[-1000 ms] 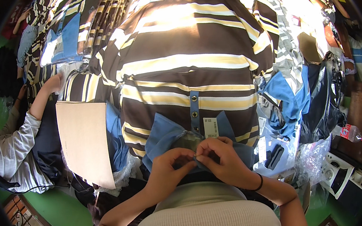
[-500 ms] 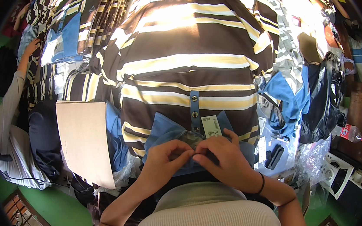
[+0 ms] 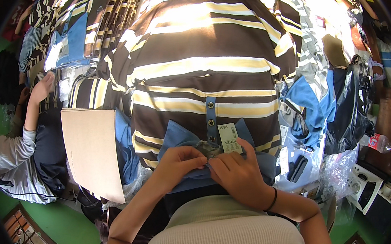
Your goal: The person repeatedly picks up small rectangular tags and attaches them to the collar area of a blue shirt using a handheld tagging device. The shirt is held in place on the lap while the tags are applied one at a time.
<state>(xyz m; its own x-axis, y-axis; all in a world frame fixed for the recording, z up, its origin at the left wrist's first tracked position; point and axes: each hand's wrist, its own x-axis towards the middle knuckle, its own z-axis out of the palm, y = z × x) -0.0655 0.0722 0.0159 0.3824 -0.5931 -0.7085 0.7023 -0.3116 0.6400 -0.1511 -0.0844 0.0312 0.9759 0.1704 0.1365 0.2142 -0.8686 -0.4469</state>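
A brown polo shirt (image 3: 197, 42) with white and yellow stripes lies folded in front of me, its blue collar (image 3: 175, 135) toward my body. Snaps or buttons run down the blue placket (image 3: 210, 113). My left hand (image 3: 179, 167) and my right hand (image 3: 239, 176) meet fingertip to fingertip at the collar opening. Both are pinched closed over something small that the fingers hide. Just beyond them, a shiny greyish patch (image 3: 206, 146) shows inside the neck. A white paper tag (image 3: 229, 138) lies on the shirt beside my raised right index finger.
At left are a tan cardboard sheet (image 3: 93, 155) and a co-worker's hand (image 3: 41, 87). Stacked striped shirts (image 3: 69, 37) lie behind. To the right are blue and grey garments (image 3: 314, 106), a black plastic bag (image 3: 345, 112), a bottle (image 3: 380, 143) and crumpled clear plastic (image 3: 335, 169).
My right hand has shifted slightly down, its index finger straighter. My left hand stays nearly in place, and the tag shows more fully. At left, the co-worker's arm has come lower and nearer.
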